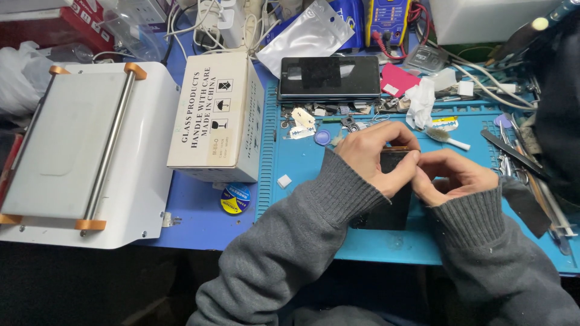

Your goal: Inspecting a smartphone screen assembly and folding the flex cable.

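On the blue mat (302, 163), near its front edge, lies a dark phone (386, 199). Left hand (376, 158) and right hand (450, 176) pinch its far end (probably the screen edge): thin, rigid, breakable; hold the sides.

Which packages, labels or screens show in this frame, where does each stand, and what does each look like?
Cardboard box: left of the blue mat, cream, black print and symbols.
Phone: top of the mat, dark rectangular screen, unlit.
Pouch: behind the phone, clear and silvery.
Round sticker: below the box, blue and yellow.
Meter: far edge, blue, yellow-trimmed, small screen.
Dark device: under left hand and right hand.
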